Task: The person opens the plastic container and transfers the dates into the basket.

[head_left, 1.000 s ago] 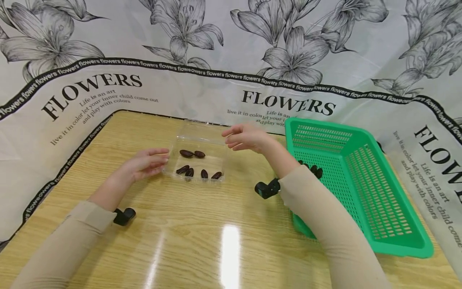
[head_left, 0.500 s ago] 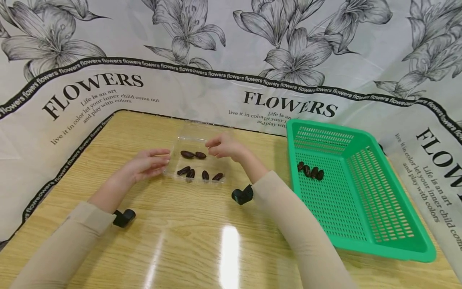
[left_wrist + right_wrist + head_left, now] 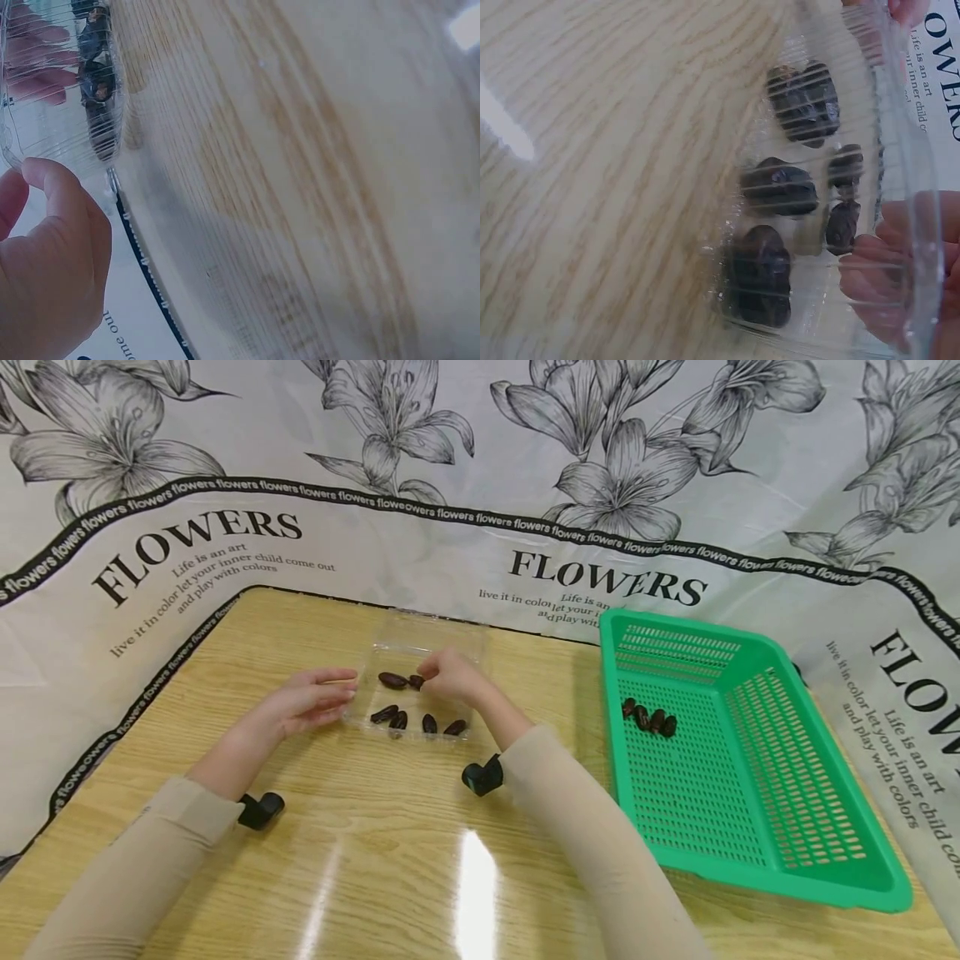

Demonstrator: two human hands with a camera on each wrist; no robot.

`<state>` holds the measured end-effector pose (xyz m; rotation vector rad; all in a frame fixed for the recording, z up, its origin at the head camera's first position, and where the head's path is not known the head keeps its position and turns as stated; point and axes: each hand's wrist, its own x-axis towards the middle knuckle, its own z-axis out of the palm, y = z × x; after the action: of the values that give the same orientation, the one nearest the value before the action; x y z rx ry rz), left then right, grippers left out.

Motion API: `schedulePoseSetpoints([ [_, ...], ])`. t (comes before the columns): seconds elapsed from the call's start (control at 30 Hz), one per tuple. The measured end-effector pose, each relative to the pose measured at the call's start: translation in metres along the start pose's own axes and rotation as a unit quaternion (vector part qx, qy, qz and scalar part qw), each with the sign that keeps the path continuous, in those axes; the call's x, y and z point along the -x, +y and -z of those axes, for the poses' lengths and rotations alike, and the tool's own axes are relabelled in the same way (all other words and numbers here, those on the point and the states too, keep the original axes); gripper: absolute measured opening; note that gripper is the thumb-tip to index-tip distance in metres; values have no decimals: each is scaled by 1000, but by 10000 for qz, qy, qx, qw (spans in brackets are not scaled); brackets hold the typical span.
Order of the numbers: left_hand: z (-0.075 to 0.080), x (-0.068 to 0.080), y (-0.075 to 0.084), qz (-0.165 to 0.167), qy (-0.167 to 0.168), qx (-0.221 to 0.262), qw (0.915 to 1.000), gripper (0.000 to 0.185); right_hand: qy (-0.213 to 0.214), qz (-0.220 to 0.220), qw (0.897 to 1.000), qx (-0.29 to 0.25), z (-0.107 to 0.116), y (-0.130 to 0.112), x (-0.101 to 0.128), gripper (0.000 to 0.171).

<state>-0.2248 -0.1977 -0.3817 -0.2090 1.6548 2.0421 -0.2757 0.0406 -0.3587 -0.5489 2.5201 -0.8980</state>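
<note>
A clear plastic box with its lid tipped back holds several dark brown dates. My left hand is at the box's left side; in the left wrist view its thumb and finger pinch the rim. Reaching inside, my right hand has its curled fingertips on a date in the back row, its right end covered by the fingers. Another date lies just left of it. The right wrist view shows the fingers at that date through the clear wall.
To the right stands a green perforated basket with several dates in a row near its left wall. A floral cloth hangs behind the wooden table.
My right hand has moved left and down, from over the box's right side into the box and onto the date. The left hand has stayed at the box's left side.
</note>
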Motion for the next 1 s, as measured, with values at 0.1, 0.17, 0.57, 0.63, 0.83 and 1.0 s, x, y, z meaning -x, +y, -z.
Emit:
schedulePoseSetpoints([
  [0.1,0,1,0,6,5,-20,10000,60,134,-4,9995,270,-3,-2,-1,41],
  [0.17,0,1,1,2,8,-40,10000,60,248,-17,9991,352,-5,-3,-2,40],
  [0.57,-1,1,0,8,17,-53,10000,60,1128,-84,9808,1591,-36,-8,-10,51],
  [0.63,-1,1,0,8,16,-51,10000,60,1235,-293,9795,1564,-40,-10,-11,52],
  [0.83,-3,2,0,8,3,30,10000,59,1220,-322,9774,1694,-45,-11,-13,51],
  [1.0,-1,3,1,-2,29,-14,10000,59,1113,-166,9795,1668,-43,-10,-12,35],
])
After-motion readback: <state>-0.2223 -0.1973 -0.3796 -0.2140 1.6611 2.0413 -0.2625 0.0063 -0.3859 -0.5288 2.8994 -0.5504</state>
